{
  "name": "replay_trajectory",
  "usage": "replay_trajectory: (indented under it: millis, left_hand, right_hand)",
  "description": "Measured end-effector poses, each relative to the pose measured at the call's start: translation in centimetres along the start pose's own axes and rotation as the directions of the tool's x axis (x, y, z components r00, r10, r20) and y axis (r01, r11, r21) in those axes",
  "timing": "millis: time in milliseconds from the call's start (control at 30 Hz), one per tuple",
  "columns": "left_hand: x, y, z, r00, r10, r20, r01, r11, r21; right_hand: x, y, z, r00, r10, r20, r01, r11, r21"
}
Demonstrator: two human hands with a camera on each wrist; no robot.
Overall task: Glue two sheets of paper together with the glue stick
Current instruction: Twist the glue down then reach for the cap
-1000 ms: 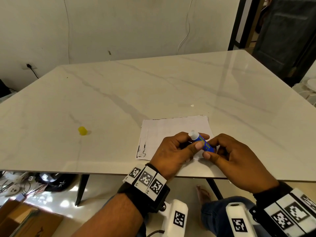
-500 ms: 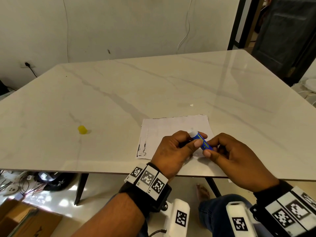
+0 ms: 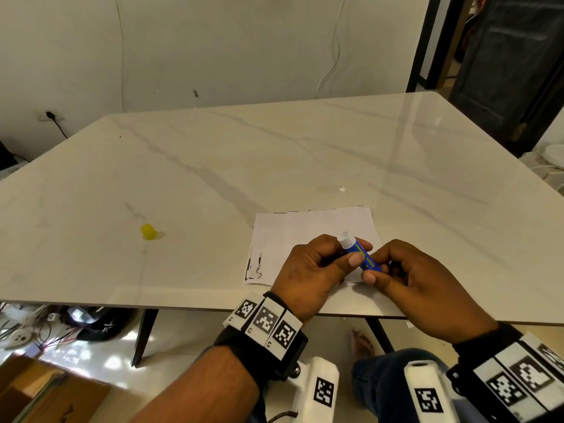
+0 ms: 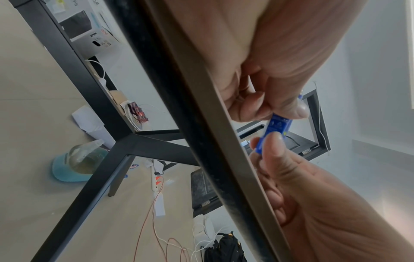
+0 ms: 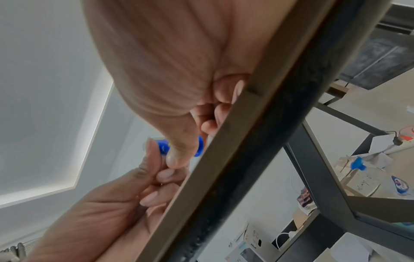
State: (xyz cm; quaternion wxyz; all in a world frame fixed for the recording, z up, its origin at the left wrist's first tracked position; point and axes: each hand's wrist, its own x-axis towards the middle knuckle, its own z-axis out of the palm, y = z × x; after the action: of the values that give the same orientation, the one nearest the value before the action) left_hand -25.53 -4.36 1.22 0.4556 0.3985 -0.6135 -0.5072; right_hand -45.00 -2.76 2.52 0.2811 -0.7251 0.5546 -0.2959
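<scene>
Blue glue stick (image 3: 363, 256), uncapped, is gripped by the left hand (image 3: 314, 270) and pinched at its base by the right hand (image 3: 418, 285), just above the paper (image 3: 293, 227) on the tabletop (image 3: 274, 154). Twisting the base gently should raise enough glue.

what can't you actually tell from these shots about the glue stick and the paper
- Glue stick base: head view, hidden by the right hand; whether it is being twisted is unclear.
- Paper: one sheet or two stacked cannot be told; the left hand covers its near part.
- Print along the paper's edges: too small to read.
- Wrist views: the table edge hides the tabletop.
</scene>
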Motion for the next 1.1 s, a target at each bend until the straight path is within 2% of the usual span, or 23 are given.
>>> replay_trajectory:
  millis: [167,367,600,733,900,1100]
  left_hand:
    - [0.01,0.03,-0.15,1.0,0.003,0.018,-0.004,0.999,0.038]
    - [0.01,-0.08,0.07,0.999,-0.026,-0.037,0.024,0.998,-0.06]
    - [-0.11,0.2,0.02,1.0,-0.017,-0.008,0.017,1.0,-0.006]
    - [-0.06,0.11,-0.13,1.0,0.004,0.01,-0.004,1.0,0.03]
    - [0.01,-0.14,-0.07,0.999,-0.004,-0.04,0.001,0.998,-0.062]
    - [0.01,0.0,-0.04,1.0,0.006,-0.018,-0.006,1.0,0.004]
  right_hand:
    - [-0.03,-0.21,0.5,0.998,0.002,-0.059,-0.003,1.0,-0.015]
    - [0.05,0.04,-0.23,0.996,-0.067,0.054,0.067,0.998,-0.003]
    - [0.01,-0.07,0.08,1.0,0.006,-0.024,-0.005,0.999,0.034]
    - [0.02,-0.2,0.43,0.998,-0.014,-0.053,0.014,1.0,-0.008]
    - [0.05,-0.12,-0.03,0.996,-0.072,0.057,0.072,0.997,-0.005]
    - [0.01,0.01,-0.1,0.999,-0.048,0.018,0.048,0.999,0.004]
